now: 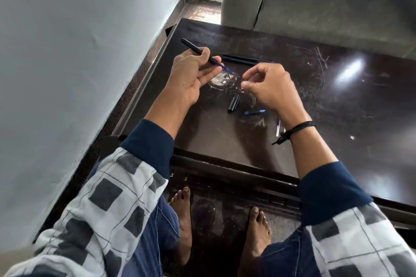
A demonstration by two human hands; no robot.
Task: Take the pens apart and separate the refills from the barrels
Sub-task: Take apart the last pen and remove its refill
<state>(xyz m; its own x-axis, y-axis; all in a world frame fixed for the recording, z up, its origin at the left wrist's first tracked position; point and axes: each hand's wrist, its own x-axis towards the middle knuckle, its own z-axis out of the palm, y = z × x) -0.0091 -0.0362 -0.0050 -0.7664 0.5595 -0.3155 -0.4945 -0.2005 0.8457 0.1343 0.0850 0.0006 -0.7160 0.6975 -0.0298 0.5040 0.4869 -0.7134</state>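
While the left hand (193,74) clamps a slim black plastic barrel (195,48), its thin blue refill (225,67) half out, the right hand (267,90) curls at 3 o'clock, grip unclear; black barrels (240,59) at 12 o'clock and clear refills (278,128) at 5 o'clock on the dark worktop (337,119) suggest a job partway done.

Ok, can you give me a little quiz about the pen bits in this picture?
1. True or false: the left hand holds a black barrel.
2. What colour is the refill sticking out of that barrel? A red, B blue, C green.
3. Fill in: the short black piece lies on the ____.
Key: 1 true; 2 B; 3 table.
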